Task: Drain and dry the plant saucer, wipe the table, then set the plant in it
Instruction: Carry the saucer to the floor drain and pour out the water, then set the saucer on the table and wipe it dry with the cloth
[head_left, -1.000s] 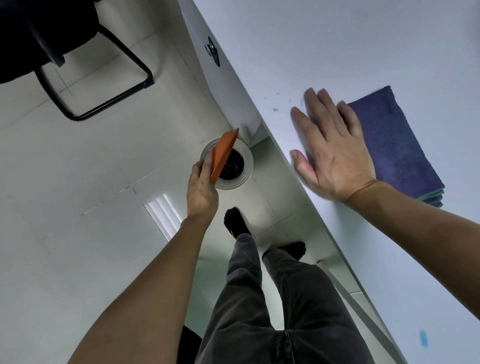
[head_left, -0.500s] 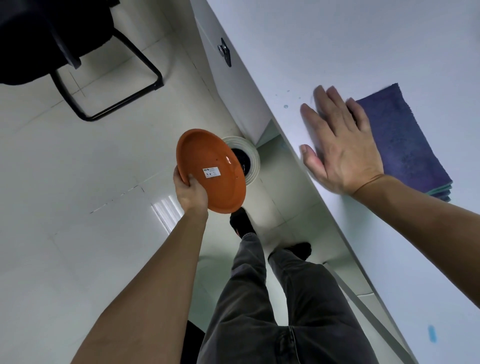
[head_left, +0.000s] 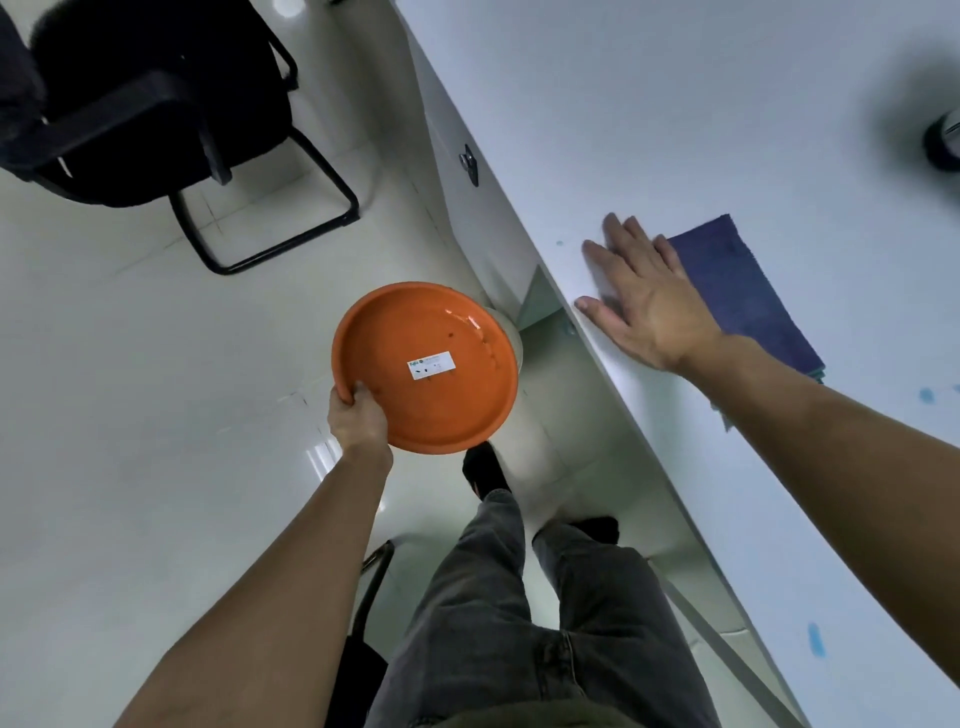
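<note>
At the far left a black chair (head_left: 150, 119) with padded fabric and a thin bent metal frame stood on the pale glossy floor (head_left: 130, 364). Right of it, the left hand (head_left: 358, 415) held the saucer (head_left: 426, 368) by its near rim, the fingers closed around the edge and the thumb inside the rim. The saucer was round, shallow and orange, of smooth plastic, with its hollow side turned up toward the camera. A small white rectangular label (head_left: 431, 365) was stuck near its middle, and some wet shine and a few dark specks lay on its inner surface. It was in the air above the floor, beside the table (head_left: 675, 130) and apart from it. Behind its far right edge a piece of a round whitish bin (head_left: 511, 332) showed. Below were dark grey trouser legs (head_left: 519, 623) and black socks.

The table had a flat, smooth white top with some small blue marks. The right hand (head_left: 649, 301) lay flat on it near the edge, palm down, fingers spread, holding nothing. Just beside this hand, touching its outer side, lay a folded dark blue cloth (head_left: 743, 296) with soft fuzzy texture.
</note>
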